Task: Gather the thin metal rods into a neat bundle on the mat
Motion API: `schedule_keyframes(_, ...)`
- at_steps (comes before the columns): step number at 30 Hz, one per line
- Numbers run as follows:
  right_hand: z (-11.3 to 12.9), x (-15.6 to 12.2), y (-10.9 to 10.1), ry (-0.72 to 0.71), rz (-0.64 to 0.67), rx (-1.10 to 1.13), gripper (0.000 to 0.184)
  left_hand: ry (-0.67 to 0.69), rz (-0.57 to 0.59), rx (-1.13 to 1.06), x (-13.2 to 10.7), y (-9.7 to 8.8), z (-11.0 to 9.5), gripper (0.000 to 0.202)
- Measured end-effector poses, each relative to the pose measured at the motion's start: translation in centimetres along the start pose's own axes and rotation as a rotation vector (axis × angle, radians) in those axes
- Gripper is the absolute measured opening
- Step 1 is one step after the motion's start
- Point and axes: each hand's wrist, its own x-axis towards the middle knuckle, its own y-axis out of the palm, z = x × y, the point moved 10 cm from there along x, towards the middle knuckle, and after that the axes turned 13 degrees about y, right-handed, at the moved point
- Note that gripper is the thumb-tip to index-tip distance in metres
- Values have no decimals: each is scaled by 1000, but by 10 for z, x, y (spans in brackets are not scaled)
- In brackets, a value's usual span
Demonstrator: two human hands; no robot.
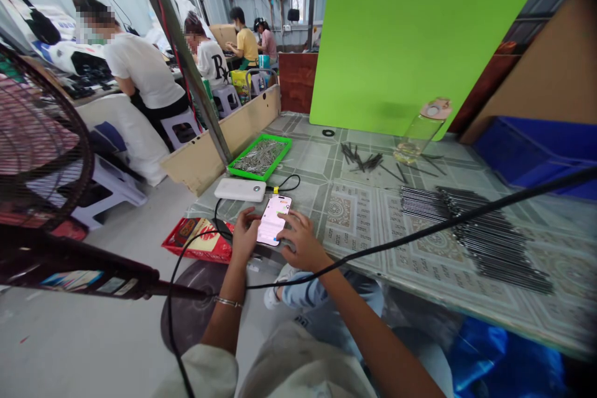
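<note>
Both hands held low and forward of the torso, close together but apart from each other. Left hand (245, 236): back of hand uppermost, fingers (249, 217) curled forward, wrist (232, 286) slightly bent. Thin metal bangle (228, 302) on left wrist. Left forearm (224, 323) rises steeply from a pale sleeve (208, 370). Right hand (302, 241): fingers (284, 235) extended inward toward left hand, knuckles raised, slightly arched. Right forearm (368, 317) runs diagonally in from lower right; bare, wrist (326, 270) nearly straight. No sleeve visible on right arm.

Pale pink phone screen (274, 219)
</note>
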Motion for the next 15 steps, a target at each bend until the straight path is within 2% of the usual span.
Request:
schedule_keyframes(9, -5, 2, -3, 46, -30, 32, 33, -17, 15, -19, -1, 1, -1, 44)
schedule_keyframes(15, -2, 3, 4, 99, 19, -108, 47, 27, 22, 28, 0, 1, -4, 50)
